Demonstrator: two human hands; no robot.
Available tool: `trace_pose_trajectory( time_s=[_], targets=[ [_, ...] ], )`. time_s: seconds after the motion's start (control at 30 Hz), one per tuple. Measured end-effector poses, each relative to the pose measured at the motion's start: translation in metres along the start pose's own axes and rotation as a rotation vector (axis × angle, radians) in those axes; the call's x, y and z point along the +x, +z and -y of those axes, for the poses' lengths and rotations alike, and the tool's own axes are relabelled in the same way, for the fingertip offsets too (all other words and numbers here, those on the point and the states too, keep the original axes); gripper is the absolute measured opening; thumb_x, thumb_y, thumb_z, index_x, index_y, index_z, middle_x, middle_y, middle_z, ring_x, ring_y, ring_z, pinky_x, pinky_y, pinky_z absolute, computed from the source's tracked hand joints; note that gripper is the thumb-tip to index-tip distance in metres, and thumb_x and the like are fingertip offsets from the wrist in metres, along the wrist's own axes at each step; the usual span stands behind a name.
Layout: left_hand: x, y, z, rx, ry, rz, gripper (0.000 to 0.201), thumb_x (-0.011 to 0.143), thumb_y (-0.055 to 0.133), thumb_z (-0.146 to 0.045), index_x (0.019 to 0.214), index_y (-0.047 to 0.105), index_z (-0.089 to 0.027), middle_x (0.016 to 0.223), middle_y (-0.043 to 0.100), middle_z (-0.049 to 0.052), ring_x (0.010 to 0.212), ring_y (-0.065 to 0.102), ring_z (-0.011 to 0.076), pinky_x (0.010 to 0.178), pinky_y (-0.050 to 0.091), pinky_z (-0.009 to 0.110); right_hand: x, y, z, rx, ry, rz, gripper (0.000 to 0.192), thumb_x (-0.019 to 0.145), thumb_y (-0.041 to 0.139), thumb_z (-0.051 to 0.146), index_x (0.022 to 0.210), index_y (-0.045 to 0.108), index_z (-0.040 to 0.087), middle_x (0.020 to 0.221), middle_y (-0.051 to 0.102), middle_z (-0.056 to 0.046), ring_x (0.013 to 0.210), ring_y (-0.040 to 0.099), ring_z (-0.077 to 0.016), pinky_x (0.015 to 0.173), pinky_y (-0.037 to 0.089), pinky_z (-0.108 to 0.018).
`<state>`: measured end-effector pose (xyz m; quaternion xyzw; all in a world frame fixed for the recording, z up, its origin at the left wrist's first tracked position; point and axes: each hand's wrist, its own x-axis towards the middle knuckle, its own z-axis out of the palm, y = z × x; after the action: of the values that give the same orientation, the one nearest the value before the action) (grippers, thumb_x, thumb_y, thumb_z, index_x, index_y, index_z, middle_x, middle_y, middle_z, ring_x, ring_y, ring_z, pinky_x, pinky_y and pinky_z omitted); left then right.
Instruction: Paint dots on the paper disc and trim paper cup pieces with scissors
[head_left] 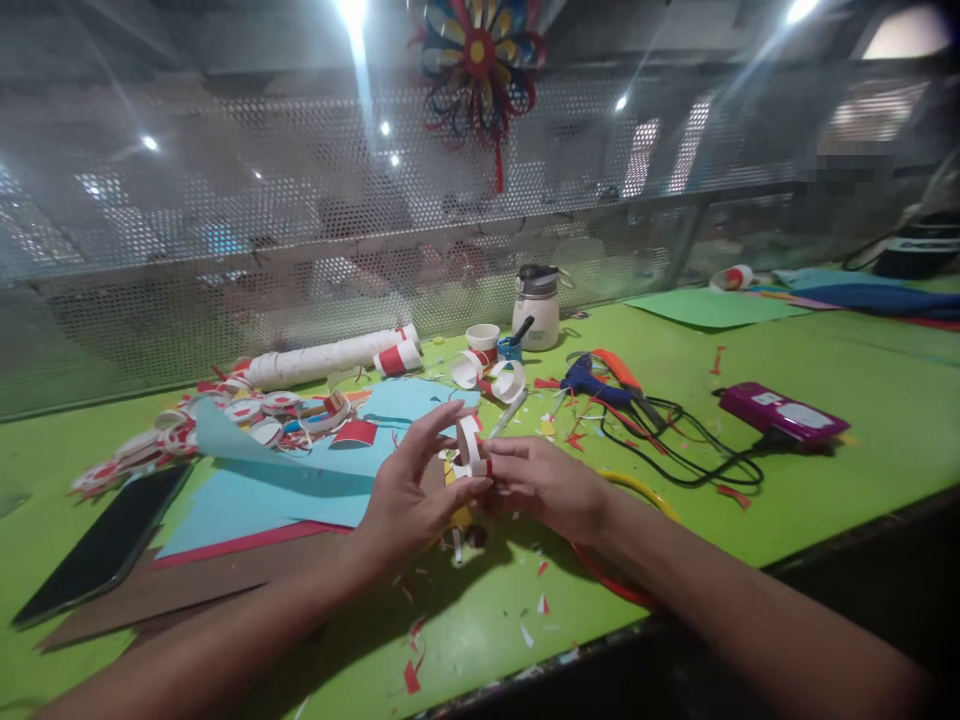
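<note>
Green table point(825, 500); both hands point(409, 495) point(536, 480) pinch paper ring point(469, 445).

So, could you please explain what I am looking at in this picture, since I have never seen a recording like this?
There is no machine here: a person works with two bare hands, and the one picture comes from a camera worn on their head, looking forward and down. The left hand and right hand meet over a green table and together pinch a small white paper ring with a red edge.

On the table lie blue paper sheets, a black phone, a pile of similar rings, a white roll, a white bottle, a glue gun with its black cord, and a magenta box. Red and white scraps are scattered about. Behind stands a perforated metal screen, with a colourful paper pinwheel hanging on it.
</note>
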<state>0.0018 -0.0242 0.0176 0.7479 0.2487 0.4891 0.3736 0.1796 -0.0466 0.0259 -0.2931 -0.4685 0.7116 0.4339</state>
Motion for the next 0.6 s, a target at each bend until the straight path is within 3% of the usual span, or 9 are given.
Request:
trace_pose_trajectory(
  time_s=[0.23,0.37,0.6],
  targets=[
    [-0.0003,0.0015,-0.0048,-0.120,-0.070,0.065,0.054,0.080,0.072,-0.020,0.130,0.053,-0.029,0.137,0.054,0.007,0.114,0.059,0.0222,0.097,0.047,0.034,0.0047,-0.0033,-0.0015,0.060,-0.039,-0.065,0.030,0.067,0.081,0.036,0.070,0.063,0.012,0.062,0.064,0.000,0.049,0.057,-0.0083,0.049,0.045,-0.020],
    [-0.0014,0.0040,-0.0053,-0.167,-0.069,0.054,0.052,0.078,0.075,-0.017,0.124,0.053,-0.027,0.134,0.055,0.008,0.114,0.059,0.0216,0.094,0.050,0.033,0.0062,-0.0013,-0.0005,0.091,-0.032,-0.122,0.029,0.066,0.081,0.032,0.077,0.062,0.014,0.061,0.065,0.000,0.049,0.059,-0.0094,0.047,0.046,-0.020],
    [-0.0031,0.0099,-0.0020,-0.179,-0.047,0.024,0.045,0.077,0.075,-0.017,0.116,0.053,-0.021,0.129,0.056,0.009,0.118,0.056,0.0230,0.103,0.045,0.039,0.0059,-0.0049,0.0003,0.095,-0.051,-0.268,0.036,0.058,0.086,0.030,0.078,0.061,0.014,0.065,0.067,0.000,0.049,0.056,-0.0080,0.045,0.044,-0.020]
  ],
)
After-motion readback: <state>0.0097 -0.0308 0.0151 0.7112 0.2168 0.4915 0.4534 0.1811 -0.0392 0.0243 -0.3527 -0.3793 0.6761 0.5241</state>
